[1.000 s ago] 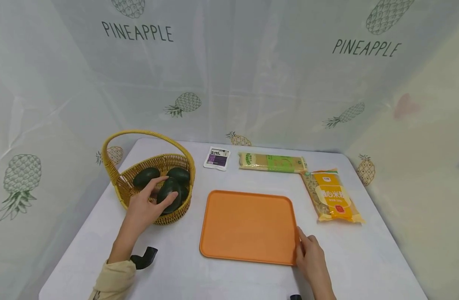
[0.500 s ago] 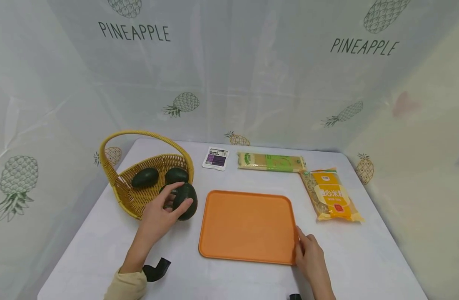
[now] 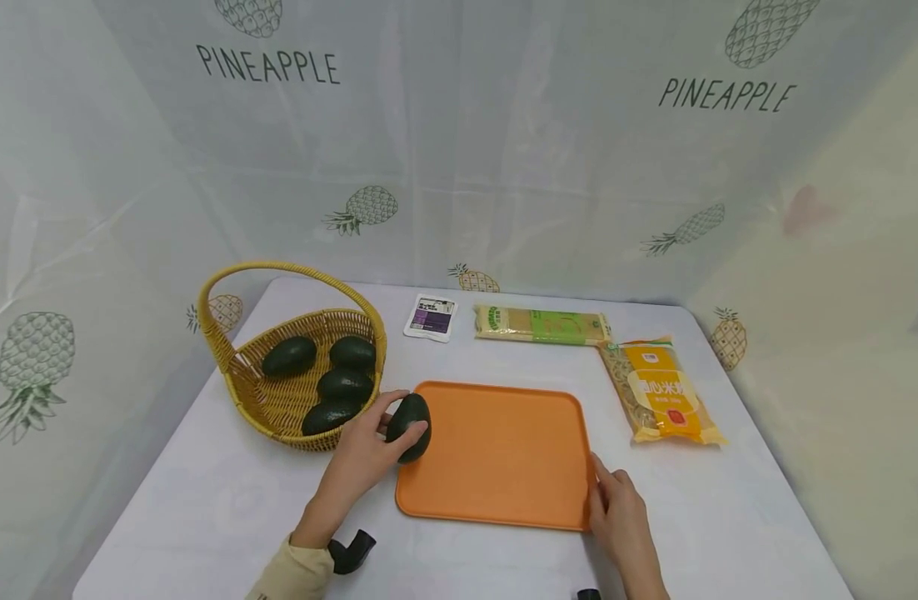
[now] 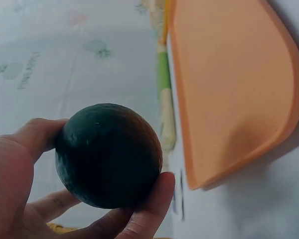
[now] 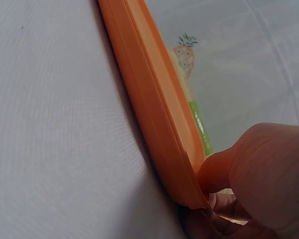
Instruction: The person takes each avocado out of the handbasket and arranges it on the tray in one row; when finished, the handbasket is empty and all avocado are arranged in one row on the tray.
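Note:
A dark green avocado [image 3: 409,428] is in my left hand [image 3: 365,450], gripped between thumb and fingertips. In the head view it overlaps the left edge of the orange tray [image 3: 496,454]; the left wrist view shows the avocado [image 4: 108,155] raised beside the tray [image 4: 234,79]. My right hand [image 3: 621,515] pinches the tray's lower right edge, thumb over the rim and fingers on the outer side, as the right wrist view shows. To the left stands a yellow wicker basket [image 3: 275,408] with several more avocados [image 3: 345,385] inside.
Behind the tray lie a small white and purple packet [image 3: 431,317] and a long noodle pack [image 3: 541,325] with a green label. A yellow bag [image 3: 665,392] of dry noodles lies to the right. The basket's tall handle [image 3: 294,267] arches above it.
My left hand has lifted the avocado out of the basket and carried it right to the tray's left edge. My right hand has stayed at the tray's edge.

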`<act>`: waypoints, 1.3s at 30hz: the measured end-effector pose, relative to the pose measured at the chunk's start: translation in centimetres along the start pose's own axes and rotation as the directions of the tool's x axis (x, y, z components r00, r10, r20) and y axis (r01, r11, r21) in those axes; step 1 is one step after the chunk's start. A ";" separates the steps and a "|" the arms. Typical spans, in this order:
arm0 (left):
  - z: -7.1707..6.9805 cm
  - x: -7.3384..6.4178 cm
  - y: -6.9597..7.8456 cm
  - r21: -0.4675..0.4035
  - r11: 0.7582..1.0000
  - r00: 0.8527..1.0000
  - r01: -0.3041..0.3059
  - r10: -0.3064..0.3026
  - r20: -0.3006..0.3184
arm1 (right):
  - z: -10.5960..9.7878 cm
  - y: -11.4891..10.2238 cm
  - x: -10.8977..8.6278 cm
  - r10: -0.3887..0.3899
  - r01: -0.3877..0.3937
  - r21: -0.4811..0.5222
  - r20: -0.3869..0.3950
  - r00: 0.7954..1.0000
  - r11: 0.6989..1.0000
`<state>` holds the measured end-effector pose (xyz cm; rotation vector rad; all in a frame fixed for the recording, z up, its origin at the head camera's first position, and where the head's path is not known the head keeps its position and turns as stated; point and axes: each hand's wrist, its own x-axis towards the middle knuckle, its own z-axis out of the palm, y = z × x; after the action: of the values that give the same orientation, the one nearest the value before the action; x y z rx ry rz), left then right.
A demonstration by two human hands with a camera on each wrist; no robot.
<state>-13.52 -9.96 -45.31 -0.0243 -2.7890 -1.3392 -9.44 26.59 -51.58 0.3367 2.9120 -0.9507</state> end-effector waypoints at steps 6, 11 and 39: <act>1.2 0.6 -0.5 0.019 1.000 1.000 -0.015 0.016 -0.008 | 0.1 0.0 0.0 0.000 0.000 0.000 -0.002 1.000 1.000; 1.9 1.2 -0.2 0.061 0.998 1.000 -0.008 0.009 -0.003 | 0.1 -0.1 0.1 0.007 -0.007 -0.002 0.013 1.000 1.000; 4.7 6.3 -0.4 0.220 0.975 0.999 -0.037 0.044 -0.024 | 0.3 0.0 0.2 0.015 -0.015 -0.019 0.012 1.000 1.000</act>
<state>-20.02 -6.62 -48.25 -0.0533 -2.8776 -1.0076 -9.61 26.43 -51.78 0.3506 2.9014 -0.9198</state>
